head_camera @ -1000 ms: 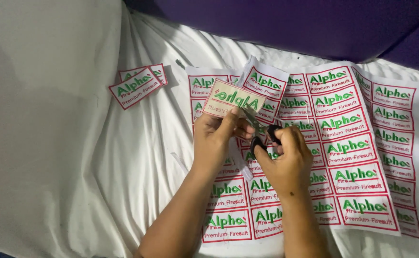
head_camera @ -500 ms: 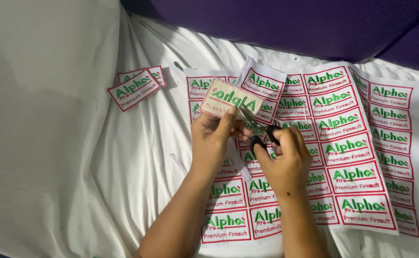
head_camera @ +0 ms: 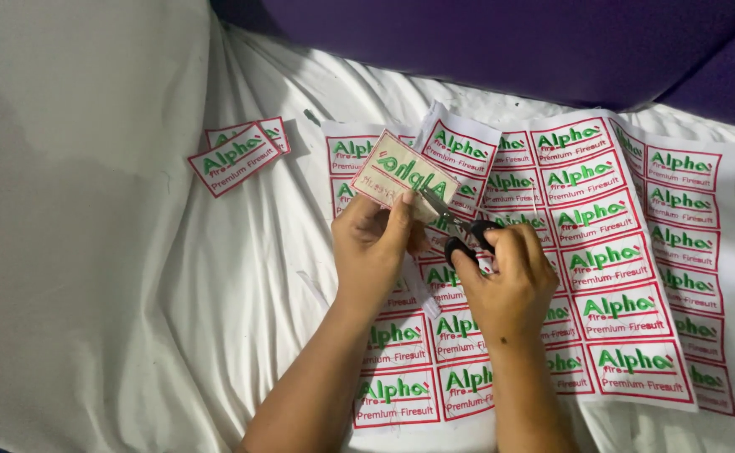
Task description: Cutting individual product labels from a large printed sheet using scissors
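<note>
At the middle of the frame my left hand (head_camera: pixel 373 243) pinches a single cloth label (head_camera: pixel 403 179), reverse side up, between thumb and fingers, while my right hand (head_camera: pixel 506 281) is closed through the black handles of the scissors (head_camera: pixel 456 228), whose blades reach under the label's lower edge. I judge I am trimming the border of this one cut-out label. The next snip calls for the label turned so that an untrimmed side meets the blades, with the cut kept close to the red outline. Under both hands lies the big sheet of labels (head_camera: pixel 636 252) on the white cloth (head_camera: pixel 91 252), and two finished labels (head_camera: pixel 237 155) sit at upper left. Compared with a second ago, the hands and label have barely shifted; only the scissors look slightly more closed.
</note>
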